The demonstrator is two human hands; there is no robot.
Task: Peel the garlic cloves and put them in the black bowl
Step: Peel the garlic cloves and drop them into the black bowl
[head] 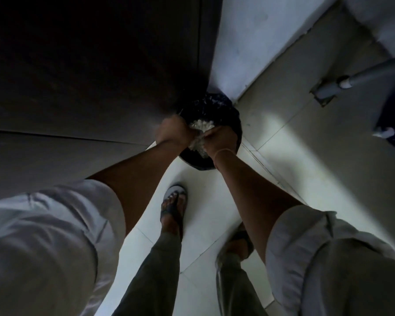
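The person is standing and reaching both arms down, bringing the left hand (173, 131) and the right hand (219, 137) together, knuckles almost touching. Both hands are curling their fingers around a pale clump (201, 136) pinched between them. It is looking more like loose, papery garlic skin than whole cloves, though motion blur is making that uncertain. Directly beneath the hands, a round black container (235, 124) is sitting on the floor (283, 156). More pale scraps are showing inside it, just beyond the fingers. Its glossy, crinkled rim is suggesting a bag liner, so it is probably serving as a waste bin rather than the black bowl, which I cannot identify for certain. Holding the clump right over the opening is likely meant to let the bits drop inside instead of scattering. Nearer the body than the hands, a sandalled foot (173, 201) is planted on the tiles. Far off beyond the right hand, a grey pipe (363, 76) is slanting down.
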